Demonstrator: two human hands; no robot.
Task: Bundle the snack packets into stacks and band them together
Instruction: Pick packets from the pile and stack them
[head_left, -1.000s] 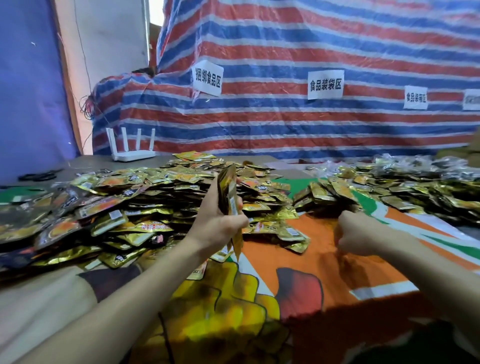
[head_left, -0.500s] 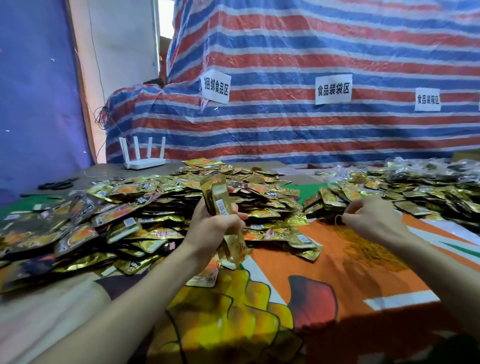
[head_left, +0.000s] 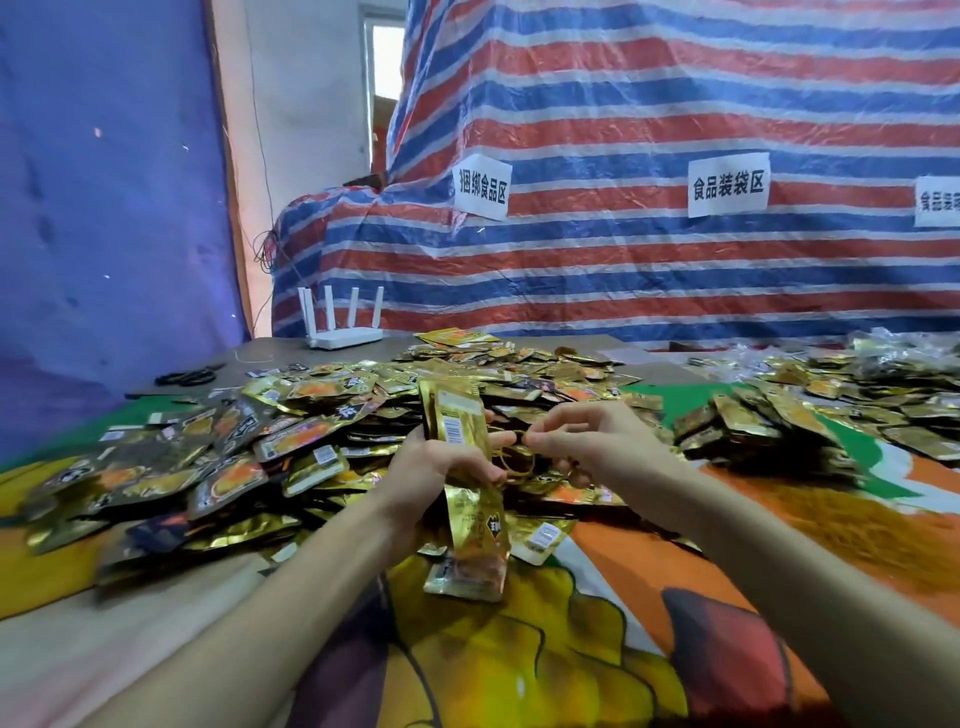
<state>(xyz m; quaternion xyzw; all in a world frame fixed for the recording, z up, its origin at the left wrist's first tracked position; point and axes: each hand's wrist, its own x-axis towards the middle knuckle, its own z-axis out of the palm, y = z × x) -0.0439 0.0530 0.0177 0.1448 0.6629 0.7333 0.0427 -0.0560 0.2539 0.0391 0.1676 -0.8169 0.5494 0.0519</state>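
My left hand (head_left: 434, 470) grips an upright stack of gold snack packets (head_left: 460, 431) by its middle, over the front edge of the big loose pile of packets (head_left: 249, 441). My right hand (head_left: 587, 441) is right beside the stack and pinches a yellow rubber band (head_left: 514, 460) stretched toward the stack's side. A heap of loose rubber bands (head_left: 862, 525) lies on the orange cloth to the right. Banded bundles (head_left: 748, 421) sit in a row beyond it.
A colourful printed cloth (head_left: 545, 649) covers the table. A white router (head_left: 343, 319) and black scissors (head_left: 189, 375) stand at the back left. A second spread of packets (head_left: 883, 384) fills the far right. A striped tarp with paper signs (head_left: 727, 184) closes the back.
My right hand came from the rubber-band heap leftward to the stack, now pinching a band. My left hand kept the stack upright. The camera tilted and moved closer.
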